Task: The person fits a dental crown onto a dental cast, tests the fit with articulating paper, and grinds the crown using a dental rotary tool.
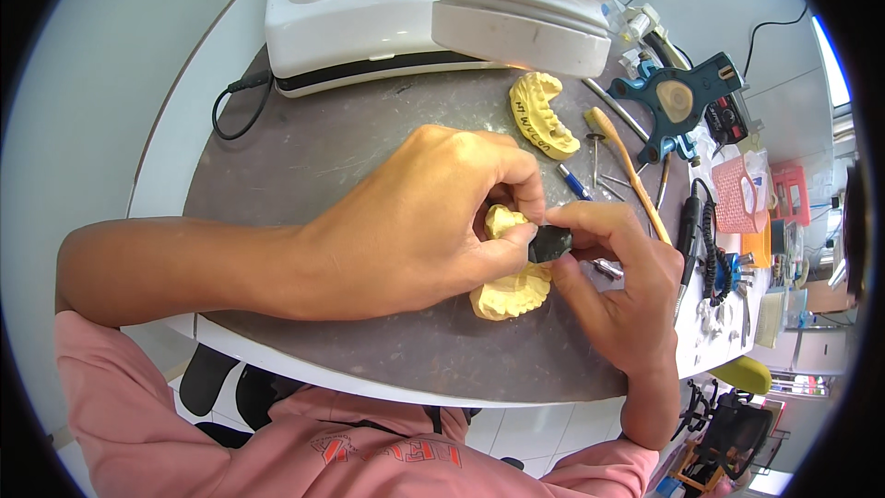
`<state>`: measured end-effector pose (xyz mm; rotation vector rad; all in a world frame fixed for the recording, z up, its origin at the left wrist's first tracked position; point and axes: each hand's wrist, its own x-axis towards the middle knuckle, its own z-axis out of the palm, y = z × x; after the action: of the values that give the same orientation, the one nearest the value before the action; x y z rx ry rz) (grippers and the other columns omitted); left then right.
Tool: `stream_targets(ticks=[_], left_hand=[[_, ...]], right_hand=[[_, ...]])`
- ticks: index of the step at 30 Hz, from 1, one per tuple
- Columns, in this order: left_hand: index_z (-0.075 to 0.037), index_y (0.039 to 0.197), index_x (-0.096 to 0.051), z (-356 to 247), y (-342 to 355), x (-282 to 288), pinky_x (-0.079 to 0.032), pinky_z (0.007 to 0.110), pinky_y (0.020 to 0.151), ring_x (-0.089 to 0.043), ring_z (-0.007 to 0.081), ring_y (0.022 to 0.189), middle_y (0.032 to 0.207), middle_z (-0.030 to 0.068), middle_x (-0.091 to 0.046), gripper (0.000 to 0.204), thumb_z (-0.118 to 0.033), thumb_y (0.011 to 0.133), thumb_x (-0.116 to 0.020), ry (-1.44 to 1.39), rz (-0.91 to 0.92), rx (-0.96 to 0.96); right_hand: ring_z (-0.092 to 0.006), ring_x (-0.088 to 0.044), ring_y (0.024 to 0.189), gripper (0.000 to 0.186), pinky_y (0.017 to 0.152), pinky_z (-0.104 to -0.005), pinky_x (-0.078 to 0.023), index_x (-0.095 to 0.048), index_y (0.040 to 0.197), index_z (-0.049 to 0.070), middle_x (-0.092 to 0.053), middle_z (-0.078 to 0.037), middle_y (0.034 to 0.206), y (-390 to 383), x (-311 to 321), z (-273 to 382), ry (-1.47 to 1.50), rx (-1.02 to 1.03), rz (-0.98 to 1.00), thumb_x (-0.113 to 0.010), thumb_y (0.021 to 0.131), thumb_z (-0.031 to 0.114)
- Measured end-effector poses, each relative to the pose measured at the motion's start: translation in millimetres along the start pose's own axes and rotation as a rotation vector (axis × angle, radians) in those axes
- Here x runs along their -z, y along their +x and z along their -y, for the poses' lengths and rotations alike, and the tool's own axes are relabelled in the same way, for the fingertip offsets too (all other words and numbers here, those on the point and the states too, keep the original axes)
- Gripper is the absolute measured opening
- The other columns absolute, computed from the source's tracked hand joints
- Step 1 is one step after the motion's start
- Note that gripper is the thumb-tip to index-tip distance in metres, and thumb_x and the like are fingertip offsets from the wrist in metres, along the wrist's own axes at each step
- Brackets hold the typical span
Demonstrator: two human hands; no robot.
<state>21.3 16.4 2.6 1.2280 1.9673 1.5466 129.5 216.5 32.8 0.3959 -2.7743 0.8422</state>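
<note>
My left hand is closed round a yellow plaster dental cast, covering much of it. A small dark, glossy black piece lies against the cast, pinched between the thumb and fingers of my right hand. The left thumb tip touches the black piece's near side. What the black piece is made of I cannot tell. Farther back on the grey worktop rests a second yellow dental cast, curved and with dark handwriting on it.
A white machine and a ribbed white hose with a wide mouth stand at the back. To the right lie a blue pen, a wooden-handled brush, a teal articulator and a black corded handpiece. Beyond is a pink basket.
</note>
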Motion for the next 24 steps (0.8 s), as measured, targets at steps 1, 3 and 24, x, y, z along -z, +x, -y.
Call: stream_targets(ticks=[1,3,24], left_hand=[[0.004,0.096,-0.065,-0.9,-0.4,0.1,-0.051,0.029,0.068,-0.059,0.0125,0.074,0.089,0.0096,-0.065,0.014,-0.005,0.086,-0.068,-0.001,-0.002,0.020],[0.004,0.096,-0.065,-1.5,-0.6,0.0,-0.050,0.028,0.066,-0.059,0.0124,0.073,0.089,0.0095,-0.065,0.014,-0.006,0.086,-0.069,-0.004,-0.004,0.039],[0.003,0.096,-0.067,-1.2,-1.6,-1.5,-0.047,0.028,0.066,-0.055,0.0116,0.072,0.088,0.0072,-0.063,0.013,-0.006,0.086,-0.068,0.023,0.009,0.068]], right_hand=[[-0.0180,-0.074,0.074,0.033,0.066,-0.0288,-0.057,-0.068,0.116,0.008,-0.073,-0.008,0.088,-0.4,-1.3,-1.2,0.001,0.000,0.001,-0.074,0.084,0.001],[-0.0189,-0.074,0.073,0.027,0.065,-0.0294,-0.057,-0.070,0.111,0.007,-0.073,-0.008,0.089,-0.9,-3.2,-3.0,-0.006,0.029,-0.049,-0.072,0.085,-0.001],[-0.0225,-0.069,0.060,0.016,0.053,-0.0328,-0.051,-0.072,0.101,0.007,-0.070,-0.009,0.077,-0.9,-5.8,-7.4,-0.041,0.068,-0.087,-0.068,0.088,-0.001]])
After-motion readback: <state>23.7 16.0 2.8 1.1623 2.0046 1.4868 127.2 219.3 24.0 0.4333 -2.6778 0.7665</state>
